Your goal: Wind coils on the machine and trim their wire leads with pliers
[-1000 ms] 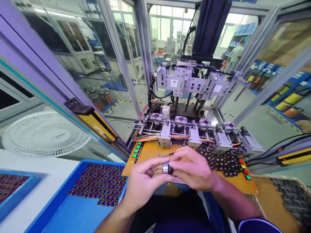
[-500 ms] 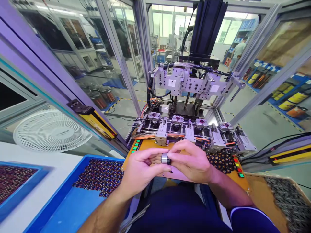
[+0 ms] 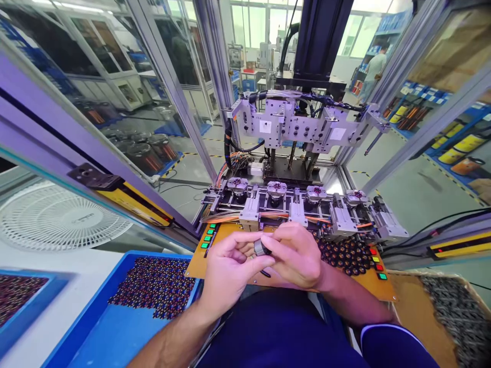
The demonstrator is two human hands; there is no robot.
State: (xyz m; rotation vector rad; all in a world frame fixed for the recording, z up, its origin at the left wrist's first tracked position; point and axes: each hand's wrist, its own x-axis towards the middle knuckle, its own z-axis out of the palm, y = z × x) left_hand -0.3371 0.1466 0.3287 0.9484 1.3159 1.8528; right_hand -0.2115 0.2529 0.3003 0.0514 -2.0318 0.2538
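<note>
My left hand [image 3: 228, 268] and my right hand [image 3: 295, 255] meet over the near edge of an orange panel [image 3: 374, 289]. Between their fingertips they pinch one small round metal part [image 3: 261, 247] with a dark core. Both hands have their fingers curled round it. Behind them stands a machine fixture [image 3: 295, 204] with several round nests in a row. A heap of small dark round parts [image 3: 345, 253] lies on the panel right of my right hand.
A blue tray [image 3: 95, 332] of small dark parts lies at the lower left, a second blue tray [image 3: 23, 301] at the far left. A white fan grille [image 3: 57, 217] sits behind glass. A brown box [image 3: 452, 306] of dark parts stands right. Another person [image 3: 374, 69] stands far off.
Both hands stay together on the metal part, which now sits tilted between the fingertips. The view has shifted slightly, with the hands a little left and higher.
</note>
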